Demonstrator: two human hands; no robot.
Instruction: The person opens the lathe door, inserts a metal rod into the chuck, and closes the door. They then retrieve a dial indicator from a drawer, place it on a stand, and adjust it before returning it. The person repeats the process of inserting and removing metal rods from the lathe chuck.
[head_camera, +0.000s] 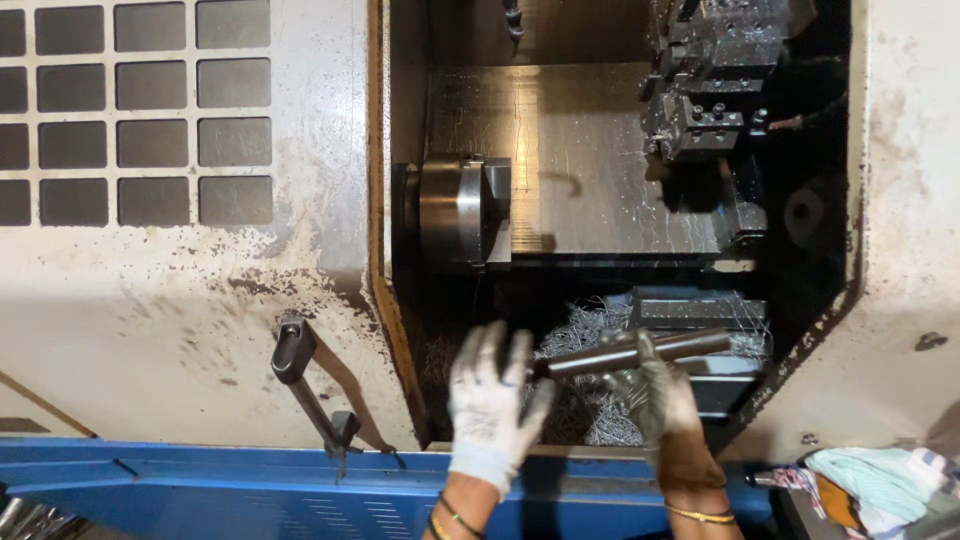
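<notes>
- Sixteen dark square panes, some cut by the frame edge, make up the window grid (135, 110) in the upper left, set in a stained cream machine door (200, 320).
- One black lever handle (312, 385) slants across the door at lower left, above a blue rail (200, 490) along the bottom edge.
- One round chuck (462, 212) sits left of centre inside the machine opening, its face turned right.
- One left hand (488, 405), in a white glove, is at lower centre with its fingers (490, 350) spread open, palm away from the camera; its fingertips are just beside the bar's left end, and whether they touch it cannot be told.
- One dark metal bar (640, 353) lies near lower centre, over a heap of silvery swarf (590, 330); its long axis runs almost level, the right end a little higher and pointing right.
- One right hand (655, 395), in a dirty grey glove, has its fingers closed around the bar's middle, hiding that stretch.
- One tool turret (715, 80) in the upper right is partly cut off by the top edge and lost in shadow.
- One bundle of cloths (880, 485) lies in the lower right corner, cut off.
</notes>
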